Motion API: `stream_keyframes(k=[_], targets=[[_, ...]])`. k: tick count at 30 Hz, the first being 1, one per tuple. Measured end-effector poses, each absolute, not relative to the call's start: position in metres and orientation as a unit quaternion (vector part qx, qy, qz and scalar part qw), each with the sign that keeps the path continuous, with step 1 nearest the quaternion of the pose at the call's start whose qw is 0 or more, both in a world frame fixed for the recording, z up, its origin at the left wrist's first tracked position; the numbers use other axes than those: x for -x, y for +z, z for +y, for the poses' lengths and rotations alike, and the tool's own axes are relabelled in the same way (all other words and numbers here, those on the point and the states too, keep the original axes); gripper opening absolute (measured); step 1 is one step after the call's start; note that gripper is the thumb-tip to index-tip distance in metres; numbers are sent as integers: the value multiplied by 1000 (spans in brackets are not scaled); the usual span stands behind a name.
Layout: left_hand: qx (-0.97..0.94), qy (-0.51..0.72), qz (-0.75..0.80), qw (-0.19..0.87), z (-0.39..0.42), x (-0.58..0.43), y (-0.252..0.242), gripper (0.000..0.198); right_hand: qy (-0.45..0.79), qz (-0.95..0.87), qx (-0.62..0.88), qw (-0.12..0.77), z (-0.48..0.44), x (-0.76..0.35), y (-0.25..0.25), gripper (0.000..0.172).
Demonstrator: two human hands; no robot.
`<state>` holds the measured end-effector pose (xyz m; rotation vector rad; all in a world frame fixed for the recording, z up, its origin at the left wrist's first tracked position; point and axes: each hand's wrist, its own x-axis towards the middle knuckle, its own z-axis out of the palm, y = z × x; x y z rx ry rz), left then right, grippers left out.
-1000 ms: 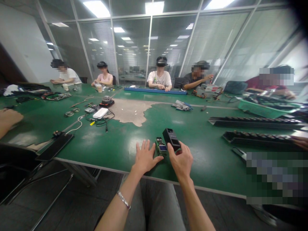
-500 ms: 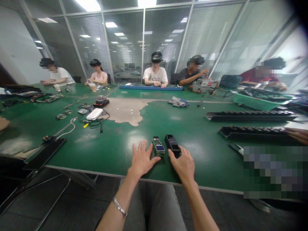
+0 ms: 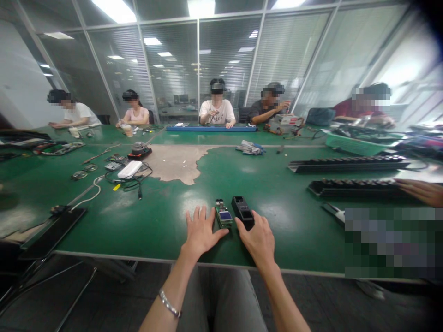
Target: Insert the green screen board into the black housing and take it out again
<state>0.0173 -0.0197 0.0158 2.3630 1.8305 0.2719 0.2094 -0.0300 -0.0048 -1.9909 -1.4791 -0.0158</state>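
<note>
My left hand (image 3: 200, 231) lies flat on the green table (image 3: 145, 216) with its fingers spread, holding nothing. Its thumb reaches toward a small green circuit board with a blue screen (image 3: 223, 214) that lies just to its right. My right hand (image 3: 258, 237) rests on the table beside that board, its fingers closed round the near end of a black plastic casing (image 3: 242, 210), which lies flat on the table.
Several people sit along the far side and at the right. A white device with black cables (image 3: 128, 170) lies at the left, long black trays (image 3: 349, 163) at the right, a blue strip (image 3: 211, 129) at the back. Another person's hand (image 3: 420, 191) reaches in at the right edge.
My right hand has lowered the black casing from a tilted, raised hold down flat onto the table. My left hand has stayed flat beside the circuit board.
</note>
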Motion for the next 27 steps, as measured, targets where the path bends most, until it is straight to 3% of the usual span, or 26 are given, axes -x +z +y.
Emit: stream_keyframes(k=[3,12,27], targets=[[-784,104,610,42,-23,-20,14,86,0,-569,747,344,-30,-211,-5,53],[-783,111,612,27,-25,-21,7,81,2,-578,671,464,-31,-189,25,45],[-787,95,610,10,-26,-17,6,81,29,-606,721,336,-36,-141,41,38]])
